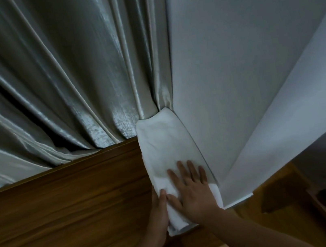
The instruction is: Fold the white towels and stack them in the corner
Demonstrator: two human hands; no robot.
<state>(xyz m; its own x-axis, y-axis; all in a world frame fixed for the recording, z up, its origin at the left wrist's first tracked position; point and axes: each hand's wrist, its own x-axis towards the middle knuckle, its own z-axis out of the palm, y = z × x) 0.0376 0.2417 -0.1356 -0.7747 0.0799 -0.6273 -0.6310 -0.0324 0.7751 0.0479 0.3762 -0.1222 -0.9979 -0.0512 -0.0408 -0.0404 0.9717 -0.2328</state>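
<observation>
1. The folded white towel [169, 154] lies lengthwise on the wooden surface [65, 213], its far end pushed into the corner where the grey curtain [56, 87] meets the wall [243, 57] — the spot the task names, so this looks like placement rather than folding.
2. The right hand [192, 191] lies flat on the near half of the towel, fingers spread and gripping nothing; the likely purpose is to press the layers down and keep the long edge snug to the wall.
3. The left hand [159, 211] cups the towel's near-left edge, thumb on top and fingers curled underneath — a light hold that seems meant to square the fold or nudge it deeper into the corner.
4. Near the front edge, layered folds show under the hands, but whether this is one thick towel or several stacked cannot be told.
5. The left fingers are hidden beneath the cloth, the towel's far end sinks into shadow under the curtain, and no unfolded towels are in view.
</observation>
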